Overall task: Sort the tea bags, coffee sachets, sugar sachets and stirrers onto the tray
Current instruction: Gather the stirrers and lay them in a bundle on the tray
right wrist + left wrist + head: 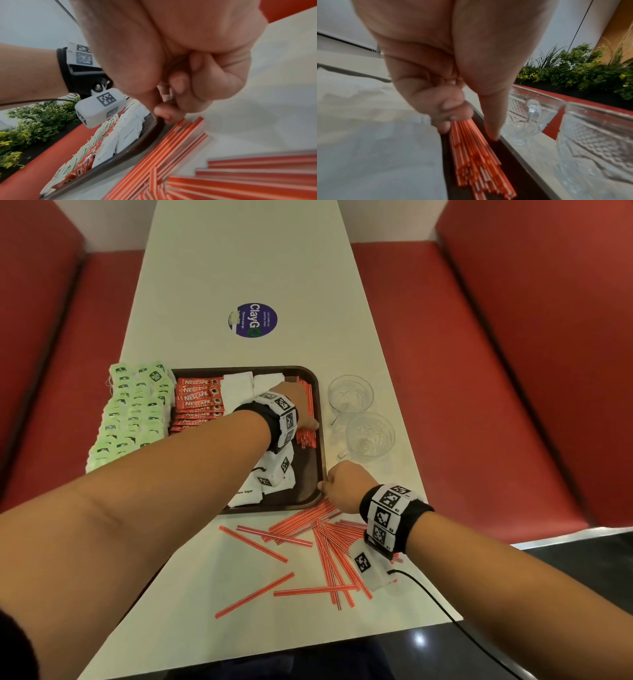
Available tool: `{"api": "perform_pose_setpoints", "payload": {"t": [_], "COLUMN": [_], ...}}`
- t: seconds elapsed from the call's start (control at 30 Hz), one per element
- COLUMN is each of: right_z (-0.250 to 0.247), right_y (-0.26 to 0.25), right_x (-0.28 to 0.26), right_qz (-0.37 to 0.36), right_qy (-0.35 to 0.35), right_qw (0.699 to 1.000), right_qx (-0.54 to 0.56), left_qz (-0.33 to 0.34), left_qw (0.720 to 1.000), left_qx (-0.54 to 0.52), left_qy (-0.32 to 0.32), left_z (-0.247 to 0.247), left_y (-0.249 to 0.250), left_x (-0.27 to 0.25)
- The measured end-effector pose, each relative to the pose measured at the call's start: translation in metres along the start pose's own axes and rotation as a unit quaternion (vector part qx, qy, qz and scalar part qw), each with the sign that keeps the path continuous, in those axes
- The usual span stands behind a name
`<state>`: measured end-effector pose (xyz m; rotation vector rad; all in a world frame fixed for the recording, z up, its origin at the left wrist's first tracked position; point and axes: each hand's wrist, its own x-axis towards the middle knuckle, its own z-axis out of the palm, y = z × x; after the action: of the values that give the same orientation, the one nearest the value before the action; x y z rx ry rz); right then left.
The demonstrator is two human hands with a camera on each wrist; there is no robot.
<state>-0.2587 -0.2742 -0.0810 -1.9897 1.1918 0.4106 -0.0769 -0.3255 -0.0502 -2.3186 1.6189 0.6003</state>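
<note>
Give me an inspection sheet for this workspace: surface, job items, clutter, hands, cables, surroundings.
Surface: pale table with a round sticker.
Job's things: brown tray holds coffee sachets, sugar sachets and a stirrer bundle along its right wall. Tea bags lie at the tray's left side. Loose stirrers are scattered on the table near the tray.
Clutter: two glass cups right of the tray.
Hands: left hand grips the stirrer bundle; right hand curls at the tray's near right corner.
Cables: black cable from the right wrist.
Surroundings: red benches; plants.
</note>
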Motion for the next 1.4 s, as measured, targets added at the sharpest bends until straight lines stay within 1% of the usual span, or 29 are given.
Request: {"api": "perform_pose_setpoints", "payload": {"t": [0.1, 0.17, 0.27, 0.47, 0.57, 0.63, 0.7, 0.8, 0.9, 0.97, 1.03, 1.13, 1.23, 1.33, 1.4], "right_z": [0.000, 0.001, 0.000, -0.001, -0.002, -0.003, -0.003, 0.001, 0.011, 0.021, 0.030, 0.041, 0.051, 0.061, 0.062], "right_y": [0.000, -0.001, -0.002, -0.003, -0.002, -0.001, 0.002, 0.005, 0.008, 0.010, 0.010, 0.010, 0.010, 0.010, 0.012], "right_x": [0.000, 0.000, 0.000, -0.007, -0.016, -0.025, -0.037, -0.053, -0.067, -0.076, -0.084, -0.092, -0.099, -0.103, -0.104], "right_qz": [0.001, 0.003, 0.006, -0.002, -0.011, -0.019, -0.028, -0.032, -0.011, 0.003, 0.013, 0.011, 0.018, 0.030, 0.035], "right_qy": [0.002, 0.005, 0.007, 0.024, 0.040, 0.053, 0.064, 0.066, 0.065, 0.063, 0.058, 0.040, 0.024, 0.040, 0.050], "right_qw": [1.000, 1.000, 1.000, 0.999, 0.998, 0.996, 0.993, 0.989, 0.982, 0.976, 0.971, 0.963, 0.954, 0.945, 0.946], "right_qx": [-0.004, -0.010, -0.016, -0.037, -0.055, -0.073, -0.094, -0.131, -0.179, -0.210, -0.231, -0.265, -0.300, -0.324, -0.318], "left_qz": [0.020, 0.035, 0.036, 0.028, 0.024, 0.047, 0.094, 0.170, 0.202, 0.218, 0.230, 0.237, 0.228, 0.221, 0.219], "left_qw": [0.999, 0.997, 0.996, 0.998, 0.999, 0.996, 0.990, 0.984, 0.979, 0.974, 0.970, 0.966, 0.962, 0.961, 0.964], "left_qx": [0.028, 0.039, 0.062, 0.054, 0.023, -0.024, -0.051, -0.037, 0.016, 0.053, 0.067, 0.102, 0.149, 0.164, 0.150], "left_qy": [-0.038, -0.049, -0.052, -0.021, 0.027, 0.072, 0.089, 0.047, -0.018, -0.039, -0.028, 0.009, -0.004, -0.004, 0.006], "left_z": [0.001, 0.003, 0.005, 0.003, -0.003, -0.004, 0.000, 0.015, 0.047, 0.071, 0.089, 0.104, 0.118, 0.130, 0.134], "left_y": [0.002, 0.003, 0.007, 0.008, 0.008, 0.001, -0.011, -0.026, -0.039, -0.047, -0.054, -0.062, -0.071, -0.076, -0.074], "left_x": [-0.006, -0.010, -0.014, -0.021, -0.039, -0.057, -0.080, -0.122, -0.158, -0.175, -0.188, -0.204, -0.214, -0.216, -0.214]}}
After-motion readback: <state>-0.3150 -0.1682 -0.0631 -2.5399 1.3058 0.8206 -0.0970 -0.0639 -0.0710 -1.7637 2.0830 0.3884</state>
